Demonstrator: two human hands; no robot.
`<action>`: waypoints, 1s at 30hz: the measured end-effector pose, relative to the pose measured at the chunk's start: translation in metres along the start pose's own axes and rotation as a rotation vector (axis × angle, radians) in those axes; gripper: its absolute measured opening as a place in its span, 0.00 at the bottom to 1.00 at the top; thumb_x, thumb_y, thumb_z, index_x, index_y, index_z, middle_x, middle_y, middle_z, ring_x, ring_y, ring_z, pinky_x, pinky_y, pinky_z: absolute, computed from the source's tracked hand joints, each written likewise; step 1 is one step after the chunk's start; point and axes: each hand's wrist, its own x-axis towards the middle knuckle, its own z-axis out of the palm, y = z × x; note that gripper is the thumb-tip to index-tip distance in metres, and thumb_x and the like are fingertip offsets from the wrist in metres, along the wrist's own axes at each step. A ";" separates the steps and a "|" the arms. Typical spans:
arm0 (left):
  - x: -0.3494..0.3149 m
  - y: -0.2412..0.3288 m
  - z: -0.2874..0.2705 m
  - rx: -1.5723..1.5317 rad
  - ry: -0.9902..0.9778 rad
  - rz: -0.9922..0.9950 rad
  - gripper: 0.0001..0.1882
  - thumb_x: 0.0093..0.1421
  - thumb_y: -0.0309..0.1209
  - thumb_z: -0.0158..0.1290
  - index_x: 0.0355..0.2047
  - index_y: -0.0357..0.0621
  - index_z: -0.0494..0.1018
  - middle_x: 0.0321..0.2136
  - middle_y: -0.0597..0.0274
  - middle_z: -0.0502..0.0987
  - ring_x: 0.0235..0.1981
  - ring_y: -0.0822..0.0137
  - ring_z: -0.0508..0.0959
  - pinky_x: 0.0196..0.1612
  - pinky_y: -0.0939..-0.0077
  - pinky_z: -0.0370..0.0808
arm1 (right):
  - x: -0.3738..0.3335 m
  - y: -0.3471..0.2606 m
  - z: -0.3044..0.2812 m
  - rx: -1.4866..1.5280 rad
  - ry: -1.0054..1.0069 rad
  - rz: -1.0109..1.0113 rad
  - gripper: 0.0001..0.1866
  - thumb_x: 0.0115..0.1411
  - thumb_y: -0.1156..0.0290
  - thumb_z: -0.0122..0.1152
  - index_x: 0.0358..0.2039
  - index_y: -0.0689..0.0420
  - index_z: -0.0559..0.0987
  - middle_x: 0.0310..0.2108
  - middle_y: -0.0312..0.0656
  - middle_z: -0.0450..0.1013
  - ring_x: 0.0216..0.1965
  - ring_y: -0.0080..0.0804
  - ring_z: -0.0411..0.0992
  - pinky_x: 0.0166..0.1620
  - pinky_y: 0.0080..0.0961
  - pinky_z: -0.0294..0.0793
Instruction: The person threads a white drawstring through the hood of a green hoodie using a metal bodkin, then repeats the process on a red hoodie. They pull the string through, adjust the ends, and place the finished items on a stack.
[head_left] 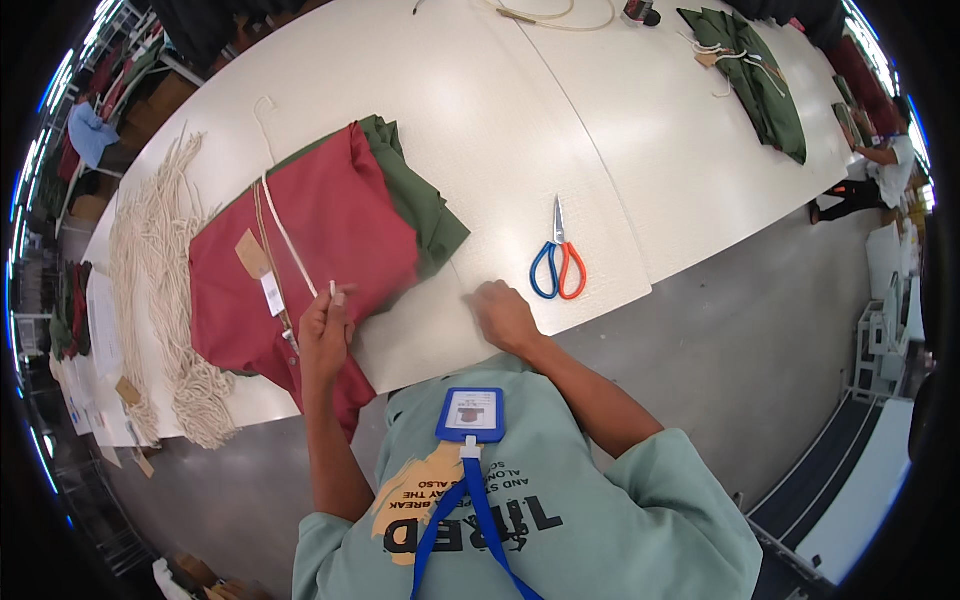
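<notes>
A folded dark red cloth (320,220) lies on the table in front of me, over a green cloth (433,218) whose corners stick out at the right. A white cord (287,232) runs across the red cloth, and my left hand (324,330) pinches its near end. Beside the cord are thin brown strings with a brown card tag (252,255) and a white label (272,295). My right hand (506,317) is at the table's near edge, between the cloth and the scissors (560,255), touching neither. Its fingers look bent but are smeared by motion.
Bundles of loose white cords (180,300) lie left of the cloth. A tied green cloth bundle (755,85) with a tag rests at the far right. A loop of pale cord (560,18) and a small dark bottle (638,12) are at the far edge. Another person (893,165) stands beyond the table's right end.
</notes>
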 end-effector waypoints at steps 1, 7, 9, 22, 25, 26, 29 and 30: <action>-0.002 -0.002 0.007 0.003 -0.034 -0.018 0.15 0.73 0.34 0.45 0.48 0.38 0.77 0.16 0.75 0.62 0.18 0.82 0.61 0.22 0.82 0.58 | -0.002 0.003 -0.002 -0.008 -0.024 -0.073 0.15 0.55 0.77 0.57 0.44 0.53 0.82 0.41 0.41 0.74 0.46 0.42 0.70 0.46 0.39 0.71; -0.020 -0.009 0.033 -0.092 -0.172 -0.223 0.16 0.69 0.30 0.47 0.53 0.37 0.75 0.22 0.67 0.74 0.21 0.80 0.66 0.26 0.82 0.66 | -0.010 0.015 -0.014 -0.038 -0.160 -0.250 0.18 0.51 0.76 0.59 0.44 0.53 0.83 0.52 0.38 0.74 0.54 0.38 0.68 0.50 0.38 0.66; -0.022 -0.008 0.034 -0.023 -0.156 -0.171 0.17 0.67 0.29 0.48 0.54 0.37 0.74 0.24 0.67 0.76 0.22 0.79 0.68 0.29 0.81 0.68 | -0.011 0.019 -0.017 -0.057 -0.141 -0.310 0.18 0.51 0.76 0.59 0.44 0.54 0.83 0.53 0.38 0.74 0.55 0.38 0.68 0.52 0.38 0.66; -0.021 0.016 0.031 -0.269 -0.280 -0.184 0.17 0.63 0.26 0.58 0.51 0.36 0.72 0.34 0.56 0.82 0.31 0.76 0.75 0.35 0.80 0.72 | -0.047 0.030 -0.037 -0.033 -0.046 -0.230 0.20 0.50 0.79 0.62 0.45 0.55 0.82 0.52 0.40 0.75 0.57 0.39 0.70 0.57 0.38 0.66; -0.020 0.028 0.031 -0.297 -0.315 -0.161 0.14 0.64 0.26 0.57 0.48 0.36 0.72 0.33 0.55 0.83 0.29 0.76 0.75 0.32 0.81 0.72 | -0.032 -0.003 -0.051 0.183 0.130 -0.137 0.19 0.51 0.82 0.63 0.46 0.57 0.82 0.49 0.43 0.74 0.53 0.41 0.72 0.52 0.36 0.71; -0.022 0.033 0.032 -0.279 -0.326 -0.173 0.14 0.64 0.27 0.57 0.48 0.37 0.71 0.32 0.55 0.83 0.29 0.76 0.75 0.31 0.81 0.72 | -0.025 -0.018 -0.058 0.300 0.079 -0.059 0.20 0.52 0.83 0.63 0.47 0.57 0.81 0.48 0.44 0.74 0.52 0.41 0.73 0.51 0.35 0.73; -0.025 0.051 0.033 -0.284 -0.383 -0.170 0.16 0.63 0.27 0.58 0.50 0.37 0.69 0.31 0.56 0.83 0.27 0.77 0.74 0.30 0.82 0.71 | 0.001 -0.066 -0.088 0.672 0.074 0.012 0.21 0.54 0.84 0.63 0.50 0.59 0.80 0.47 0.45 0.73 0.48 0.41 0.75 0.47 0.31 0.76; -0.027 0.057 0.033 -0.258 -0.394 -0.156 0.17 0.63 0.26 0.58 0.50 0.37 0.69 0.31 0.56 0.84 0.27 0.77 0.74 0.30 0.82 0.71 | 0.007 -0.081 -0.101 0.753 0.035 0.017 0.22 0.54 0.84 0.63 0.51 0.59 0.79 0.47 0.46 0.73 0.47 0.40 0.76 0.47 0.29 0.77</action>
